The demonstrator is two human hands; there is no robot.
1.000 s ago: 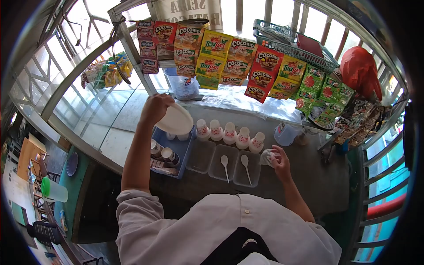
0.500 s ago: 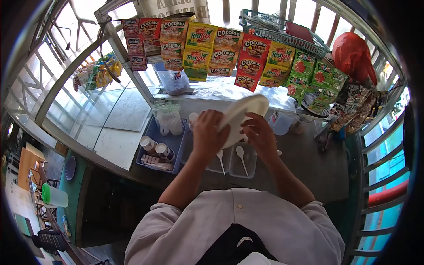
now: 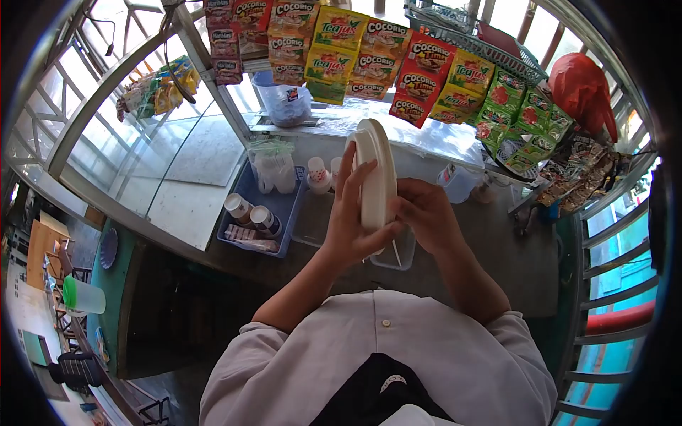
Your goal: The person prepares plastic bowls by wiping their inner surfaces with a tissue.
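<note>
A cream round lid (image 3: 376, 170), seen almost edge-on with a stepped rim, stands nearly upright between my hands above the counter. Spread along its left face are the fingers of my left hand (image 3: 347, 220), with the thumb at the lower edge. My right hand (image 3: 430, 216) pinches the right side of the lid near its lower part. Below, a clear plastic container (image 3: 403, 257) with a white spoon in it is partly hidden by the lid and my hands.
On the left of the counter (image 3: 490, 273) stands a blue basket (image 3: 279, 245) with jars and packets. Stacked paper cups (image 3: 319, 175) stand beside it. Strips of drink sachets (image 3: 332, 53) hang across the front. A lidded clear tub (image 3: 458, 182) is at the right.
The lid has turned from a tilted, broad view to nearly upright and edge-on. My left hand has shifted its fingers onto the lid's left face, and my right hand has closed on its side.
</note>
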